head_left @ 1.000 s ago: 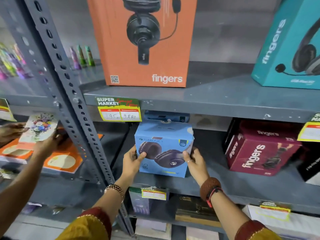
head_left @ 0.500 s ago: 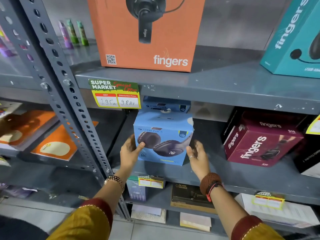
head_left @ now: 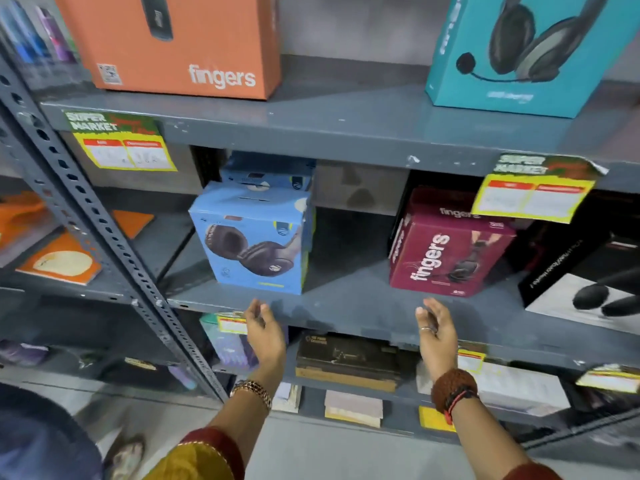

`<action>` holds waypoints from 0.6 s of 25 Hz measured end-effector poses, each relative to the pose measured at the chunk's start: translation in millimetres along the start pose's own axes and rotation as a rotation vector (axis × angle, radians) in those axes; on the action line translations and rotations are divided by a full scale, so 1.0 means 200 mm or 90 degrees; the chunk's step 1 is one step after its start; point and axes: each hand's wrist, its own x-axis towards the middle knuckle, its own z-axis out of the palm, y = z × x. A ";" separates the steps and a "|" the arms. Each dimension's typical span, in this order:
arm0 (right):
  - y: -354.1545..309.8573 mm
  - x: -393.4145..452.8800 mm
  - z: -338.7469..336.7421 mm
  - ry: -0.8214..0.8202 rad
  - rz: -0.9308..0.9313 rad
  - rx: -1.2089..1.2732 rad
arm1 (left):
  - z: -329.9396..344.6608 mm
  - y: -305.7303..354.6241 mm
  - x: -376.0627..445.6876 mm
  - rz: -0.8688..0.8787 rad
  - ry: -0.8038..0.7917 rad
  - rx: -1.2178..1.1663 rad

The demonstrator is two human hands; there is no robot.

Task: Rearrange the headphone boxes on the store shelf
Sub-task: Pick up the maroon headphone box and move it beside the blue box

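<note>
A light blue headphone box stands on the grey middle shelf, with a second blue box behind it. A maroon "fingers" box stands to the right, and a black and white box beyond it. On the upper shelf sit an orange "fingers" box and a teal box. My left hand hovers below the blue box, fingers apart, holding nothing. My right hand is open in front of the shelf edge, below the maroon box.
A perforated grey upright slants along the left. Price tags hang from the upper shelf edge. Orange packs lie on the left bay. Books and boxes fill the lower shelf. A person's foot shows at bottom left.
Both hands have let go of the blue box and dropped back below the shelf edge. The box now stands alone on the shelf. The view has shifted right.
</note>
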 end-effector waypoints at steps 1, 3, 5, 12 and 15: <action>0.02 0.03 -0.09 0.020 -0.006 0.005 | 0.08 -0.02 -0.08 0.001 -0.008 0.008; 0.06 0.12 -0.28 0.063 -0.025 0.010 | 0.24 -0.07 -0.23 0.006 -0.033 0.004; 0.08 0.23 -0.46 0.079 -0.032 0.021 | 0.42 -0.08 -0.37 0.013 -0.078 -0.024; -0.04 0.56 -0.69 0.012 -0.028 0.103 | 0.89 0.16 -0.55 0.108 -0.202 0.008; -0.14 0.65 -0.68 -0.070 0.011 0.140 | 1.01 0.28 -0.53 0.085 -0.253 0.024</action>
